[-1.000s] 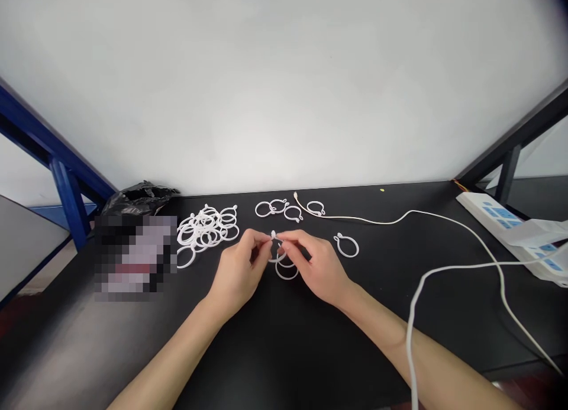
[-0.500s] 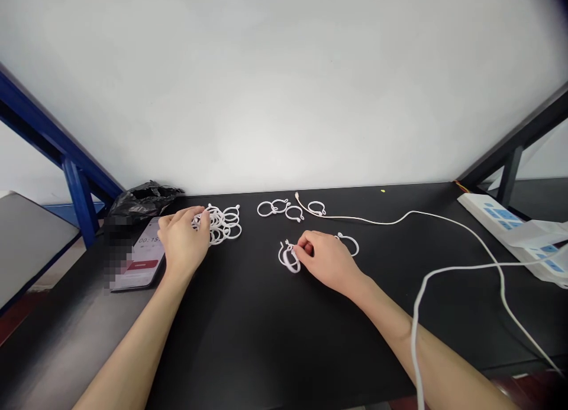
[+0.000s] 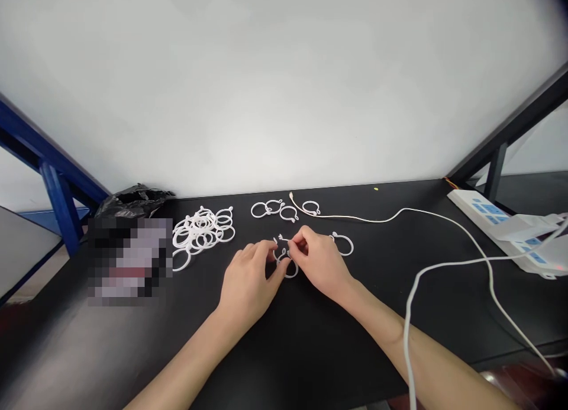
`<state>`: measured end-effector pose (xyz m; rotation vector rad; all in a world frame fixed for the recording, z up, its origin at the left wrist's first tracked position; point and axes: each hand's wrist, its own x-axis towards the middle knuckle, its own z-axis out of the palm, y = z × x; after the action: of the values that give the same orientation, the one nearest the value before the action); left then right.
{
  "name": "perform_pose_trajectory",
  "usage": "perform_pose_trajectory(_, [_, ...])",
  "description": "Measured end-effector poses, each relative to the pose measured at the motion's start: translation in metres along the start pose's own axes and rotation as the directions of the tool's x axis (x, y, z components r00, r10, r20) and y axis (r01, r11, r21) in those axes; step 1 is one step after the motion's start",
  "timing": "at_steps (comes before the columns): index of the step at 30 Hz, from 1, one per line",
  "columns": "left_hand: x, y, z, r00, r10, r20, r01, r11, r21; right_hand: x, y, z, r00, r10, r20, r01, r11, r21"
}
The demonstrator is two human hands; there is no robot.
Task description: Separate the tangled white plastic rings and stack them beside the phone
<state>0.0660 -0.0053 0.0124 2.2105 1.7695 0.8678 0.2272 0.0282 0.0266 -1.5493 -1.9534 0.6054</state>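
White plastic rings (image 3: 284, 257), a small tangle at the middle of the black table (image 3: 310, 345), gripped between both hands. Left hand (image 3: 248, 277) curled, fingertips pinched in on the tangle; right hand (image 3: 319, 262) curled too, thumb and forefinger closed on its upper part, the two hands almost touching. Which ring sits in which grip: too small to tell. Just beside the right hand, a lone ring (image 3: 343, 245). Farther out, a row of four rings (image 3: 267, 209) near the table's back edge and, to the left, a loose heap of rings (image 3: 202, 235). Past the heap, a crumpled black bag (image 3: 133, 201), its contents hidden, and a pixelated patch (image 3: 128, 262). To the right, a thin white cable (image 3: 355, 217), a thicker white cable (image 3: 444, 263) and a white power strip (image 3: 479, 212). Behind everything, a white wall (image 3: 284, 90) and a blue steel frame (image 3: 62, 206). Thin, smooth hoops, each with a small knobbed clasp, glossy against the matte black top.
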Motion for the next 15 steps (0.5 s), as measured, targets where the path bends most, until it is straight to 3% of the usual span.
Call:
perform_pose_trajectory(7, [0.0040, -0.0067, -0.0023, 0.989, -0.097, 0.110, 0.104, 0.993, -0.058, 0.0023, 0.0016, 0.0032, 0.990, -0.068, -0.128, 0.085, 0.988, 0.132])
perform_pose_trajectory(15, [0.0051, -0.0032, -0.0033, 0.993, -0.034, 0.113, 0.038, 0.999, -0.034, 0.0063, 0.0037, 0.0004, 0.981, 0.006, -0.194, 0.028, 0.984, 0.173])
